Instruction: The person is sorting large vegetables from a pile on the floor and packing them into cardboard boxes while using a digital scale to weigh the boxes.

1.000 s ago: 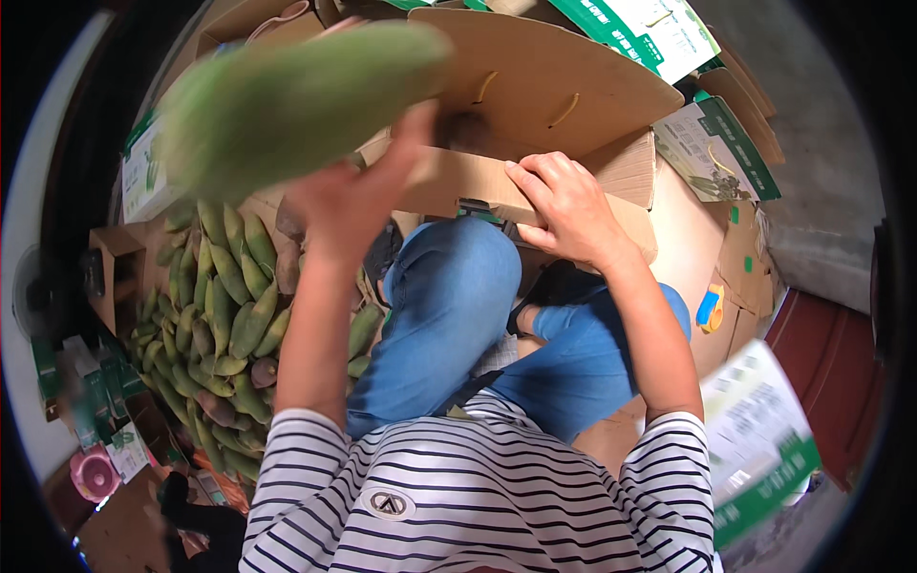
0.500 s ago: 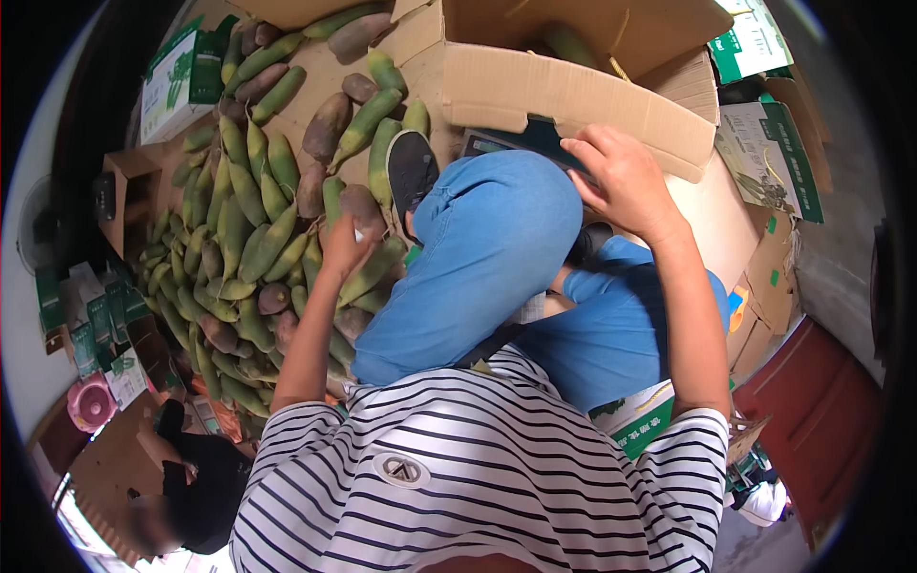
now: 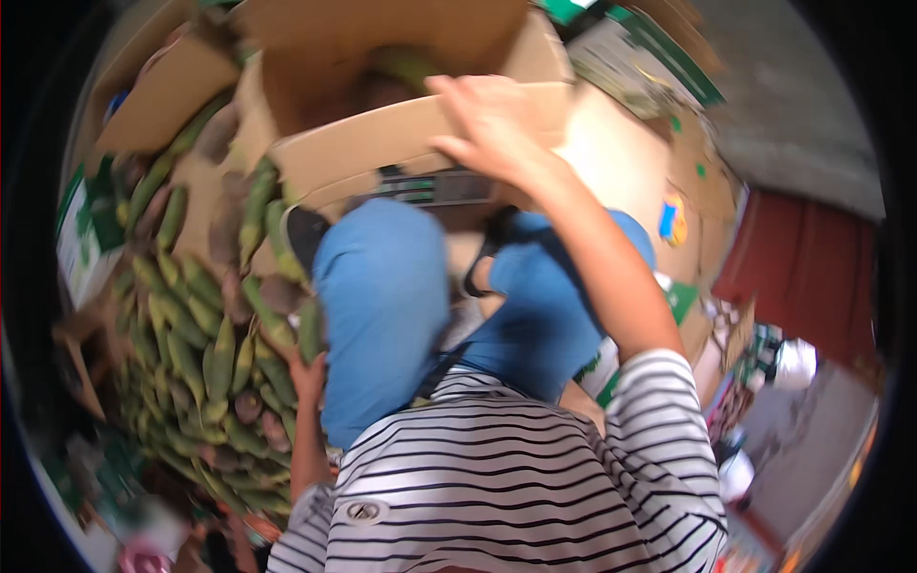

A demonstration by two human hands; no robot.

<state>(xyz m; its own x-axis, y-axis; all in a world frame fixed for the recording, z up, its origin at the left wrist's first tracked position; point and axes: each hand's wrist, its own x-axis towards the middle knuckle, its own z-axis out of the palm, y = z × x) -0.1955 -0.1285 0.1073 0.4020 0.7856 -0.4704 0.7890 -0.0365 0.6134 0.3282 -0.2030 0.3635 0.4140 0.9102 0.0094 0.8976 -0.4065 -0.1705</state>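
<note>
My left hand (image 3: 308, 374), low beside my bent left knee, is closed round the lower end of a long green radish (image 3: 309, 329). Next to it spreads a large heap of green radishes (image 3: 220, 358), with some purplish-brown ones among them. My right hand (image 3: 489, 119) is over the near flap (image 3: 363, 148) of an open brown carton (image 3: 382, 24). Its thumb and fingers are apart, blurred by motion, and whether they touch the flap I cannot tell. Inside the carton lies a greenish radish (image 3: 406, 67), partly in shadow.
Below the carton's flap shows a dark device with a panel (image 3: 430, 188), perhaps a scale. My jeans-clad knees (image 3: 382, 286) stand between the hands. Green-and-white cartons (image 3: 91, 229) are at the left and upper right (image 3: 640, 57). A blue-and-orange item (image 3: 673, 220) lies on cardboard at right.
The view has swung right, so everything sits further left. My left hand has drawn back toward my knee with a radish in it. My right hand has moved up over the carton flap.
</note>
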